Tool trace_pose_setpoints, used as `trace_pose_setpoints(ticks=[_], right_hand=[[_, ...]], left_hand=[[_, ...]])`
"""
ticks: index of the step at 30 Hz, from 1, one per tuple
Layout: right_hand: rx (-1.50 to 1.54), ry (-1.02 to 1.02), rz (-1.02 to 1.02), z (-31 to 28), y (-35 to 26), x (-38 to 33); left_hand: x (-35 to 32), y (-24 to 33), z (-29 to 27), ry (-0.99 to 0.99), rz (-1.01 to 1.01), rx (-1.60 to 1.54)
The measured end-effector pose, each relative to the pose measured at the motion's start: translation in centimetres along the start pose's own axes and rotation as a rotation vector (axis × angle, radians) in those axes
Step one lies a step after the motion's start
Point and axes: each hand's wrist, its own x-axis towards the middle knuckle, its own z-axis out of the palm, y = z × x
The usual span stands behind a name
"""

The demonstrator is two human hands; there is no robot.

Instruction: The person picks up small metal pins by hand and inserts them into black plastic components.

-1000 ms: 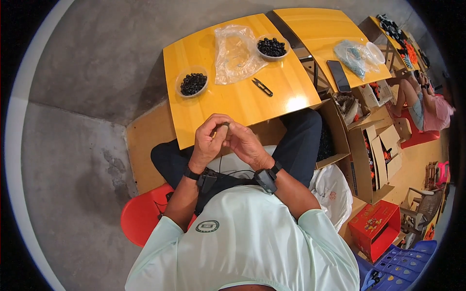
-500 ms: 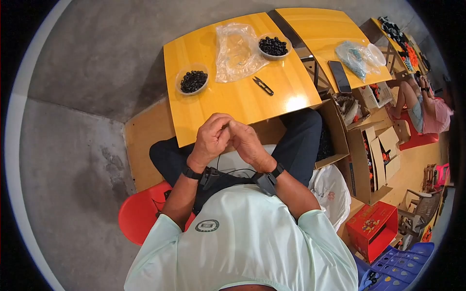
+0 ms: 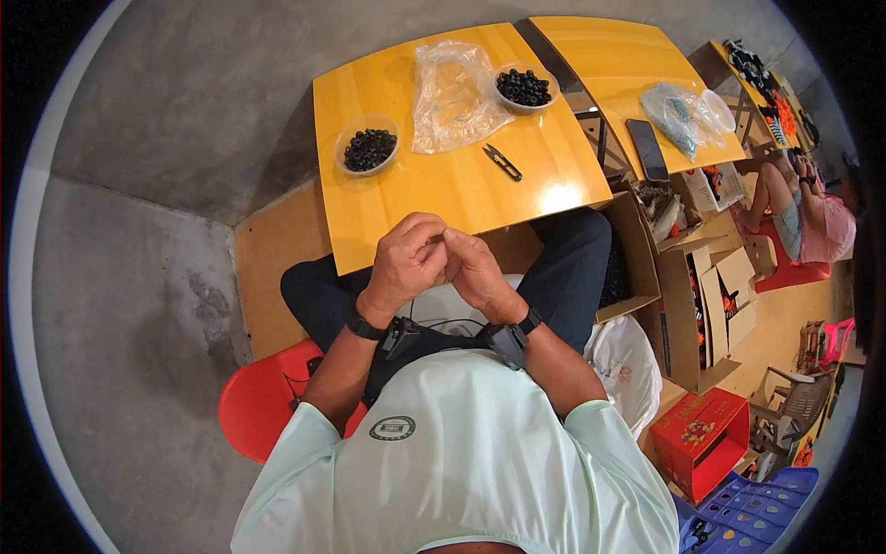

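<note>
My left hand point(image 3: 404, 265) and my right hand point(image 3: 478, 273) meet fingertip to fingertip just off the near edge of the yellow table point(image 3: 443, 189). Both are closed in a pinch; whatever lies between the fingers is too small or hidden to make out. Beyond my left hand stands a clear round tub point(image 3: 367, 170) of black beads point(image 3: 369, 150). A second tub point(image 3: 527, 107) of larger-looking black beads point(image 3: 523, 88) sits at the far right of the table. Between them lies a crumpled clear plastic bag point(image 3: 454, 97), and nearer me a pair of black thread snips point(image 3: 502, 162).
To the right, another yellow table point(image 3: 604, 55) bears a dark phone point(image 3: 647, 150) and a plastic bag point(image 3: 676, 118) with bluish contents. Cardboard boxes point(image 3: 683, 319), a white bag point(image 3: 626, 365) and a red box point(image 3: 701, 439) stand below. A person point(image 3: 821, 226) sits at far right.
My hands stay pinched together in nearly the same place, with the fingertips shifted slightly. The whole view has moved a little; nothing on the table has visibly moved.
</note>
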Motion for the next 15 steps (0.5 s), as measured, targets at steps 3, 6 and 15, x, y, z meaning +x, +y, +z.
trace_pose_setpoints(ticks=[3, 6, 15], right_hand=[[0.097, -0.059, -0.010, -0.29, -0.18, 0.05], [0.227, -0.085, 0.013, -0.30, -0.31, -0.01], [0.285, -0.103, 0.004, -0.19, -0.62, 0.25]], left_hand=[[0.32, 0.56, -0.06, -0.040, -0.049, -0.055], [0.33, 0.70, 0.09, -0.036, -0.100, -0.050], [0.26, 0.78, 0.34, -0.169, -0.363, -0.379]])
